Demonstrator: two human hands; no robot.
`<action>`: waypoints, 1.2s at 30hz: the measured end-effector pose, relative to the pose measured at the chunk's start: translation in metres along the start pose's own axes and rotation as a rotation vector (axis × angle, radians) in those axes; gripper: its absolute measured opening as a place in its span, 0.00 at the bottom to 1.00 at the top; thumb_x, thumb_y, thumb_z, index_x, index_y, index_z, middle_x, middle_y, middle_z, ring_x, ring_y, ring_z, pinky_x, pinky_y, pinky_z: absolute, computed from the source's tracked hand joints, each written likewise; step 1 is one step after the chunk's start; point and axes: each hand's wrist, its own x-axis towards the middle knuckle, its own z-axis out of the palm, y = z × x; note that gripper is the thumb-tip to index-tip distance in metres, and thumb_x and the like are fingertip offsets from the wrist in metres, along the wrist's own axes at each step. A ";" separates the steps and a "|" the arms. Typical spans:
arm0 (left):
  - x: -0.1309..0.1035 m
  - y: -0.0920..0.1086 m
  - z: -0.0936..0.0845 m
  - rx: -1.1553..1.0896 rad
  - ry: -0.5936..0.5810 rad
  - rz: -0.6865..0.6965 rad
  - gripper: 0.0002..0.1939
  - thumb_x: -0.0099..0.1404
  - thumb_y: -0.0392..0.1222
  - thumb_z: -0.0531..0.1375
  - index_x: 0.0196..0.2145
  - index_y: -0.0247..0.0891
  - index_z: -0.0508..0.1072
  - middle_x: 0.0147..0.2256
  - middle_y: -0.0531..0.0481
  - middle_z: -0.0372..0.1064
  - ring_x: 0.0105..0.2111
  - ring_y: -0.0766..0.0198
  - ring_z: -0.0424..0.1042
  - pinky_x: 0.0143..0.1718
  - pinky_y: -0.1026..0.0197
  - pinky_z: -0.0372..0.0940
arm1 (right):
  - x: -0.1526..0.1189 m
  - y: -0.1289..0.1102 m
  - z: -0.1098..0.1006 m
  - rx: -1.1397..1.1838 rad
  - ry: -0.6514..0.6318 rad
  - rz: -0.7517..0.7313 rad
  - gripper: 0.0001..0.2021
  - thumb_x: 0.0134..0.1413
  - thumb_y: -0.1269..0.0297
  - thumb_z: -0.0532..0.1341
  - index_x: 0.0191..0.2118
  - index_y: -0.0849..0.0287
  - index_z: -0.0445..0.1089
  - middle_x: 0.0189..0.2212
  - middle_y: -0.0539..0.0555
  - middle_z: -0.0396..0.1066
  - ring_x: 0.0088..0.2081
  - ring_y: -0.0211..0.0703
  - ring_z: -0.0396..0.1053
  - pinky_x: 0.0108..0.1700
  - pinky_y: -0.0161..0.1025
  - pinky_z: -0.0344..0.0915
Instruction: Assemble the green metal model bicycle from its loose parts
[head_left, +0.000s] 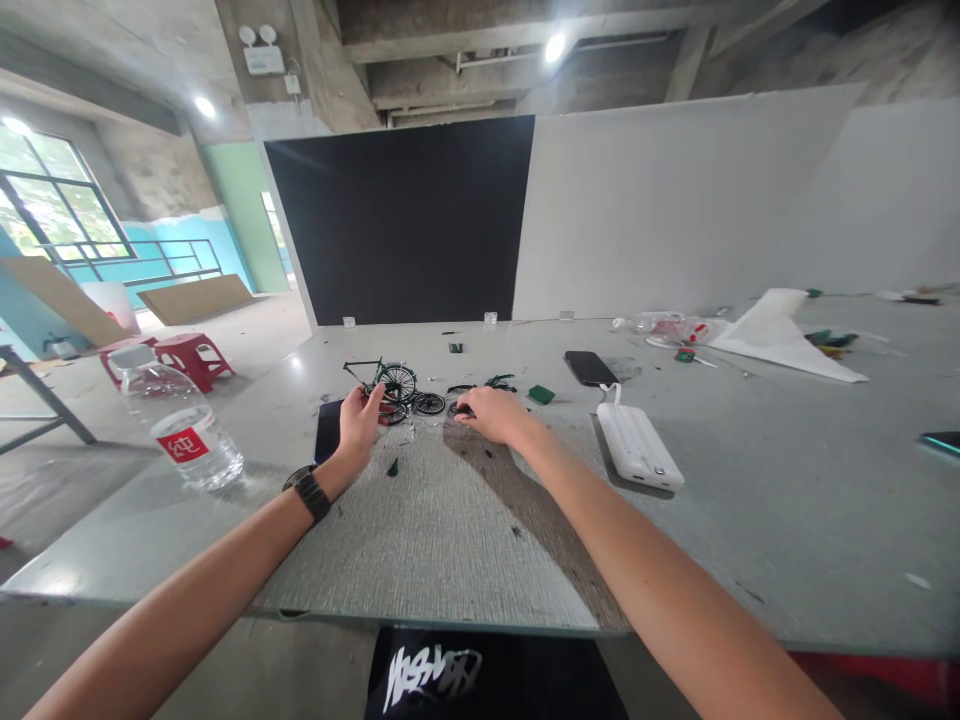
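Observation:
My left hand is closed on a dark green miniature bicycle, with the thumb and fingers at its lower part. The bicycle is tilted, and one spoked wheel shows at its right end. A loose small black wheel lies just right of it on the table. My right hand is bent down among small dark parts, fingertips pinched together; what they hold is mostly hidden. Behind that hand lies a small green curved part. A green block sits to its right, and a tiny green piece lies nearer me.
A water bottle stands at the left. A dark flat device lies beside my left wrist. Rightward are a black phone, a white power bank, plastic wrapping and a white sheet. A black and white partition stands behind.

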 end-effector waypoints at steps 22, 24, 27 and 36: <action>-0.002 0.001 0.001 0.032 -0.019 0.052 0.19 0.59 0.57 0.64 0.28 0.40 0.64 0.26 0.53 0.67 0.25 0.64 0.70 0.20 0.66 0.62 | -0.001 -0.045 0.016 -0.058 0.016 -0.226 0.24 0.70 0.46 0.48 0.58 0.52 0.71 0.55 0.60 0.71 0.42 0.53 0.76 0.39 0.44 0.68; -0.002 0.000 0.002 0.038 -0.020 0.047 0.19 0.59 0.58 0.64 0.28 0.40 0.64 0.26 0.53 0.67 0.24 0.64 0.70 0.20 0.66 0.62 | 0.000 -0.045 0.017 -0.054 0.015 -0.211 0.24 0.71 0.46 0.48 0.56 0.54 0.71 0.54 0.60 0.71 0.42 0.53 0.76 0.39 0.44 0.67; -0.002 0.000 0.001 0.045 -0.021 0.036 0.19 0.59 0.58 0.63 0.28 0.40 0.64 0.26 0.52 0.68 0.24 0.64 0.70 0.20 0.66 0.62 | -0.001 -0.043 0.017 -0.057 0.020 -0.200 0.23 0.70 0.47 0.49 0.53 0.57 0.72 0.52 0.60 0.72 0.43 0.52 0.77 0.39 0.43 0.67; -0.002 0.002 0.001 0.025 0.000 0.023 0.18 0.58 0.56 0.64 0.29 0.40 0.65 0.27 0.51 0.70 0.24 0.64 0.71 0.20 0.66 0.62 | 0.000 -0.036 0.019 -0.088 0.036 -0.145 0.26 0.70 0.44 0.48 0.52 0.61 0.71 0.56 0.65 0.69 0.41 0.53 0.77 0.36 0.43 0.67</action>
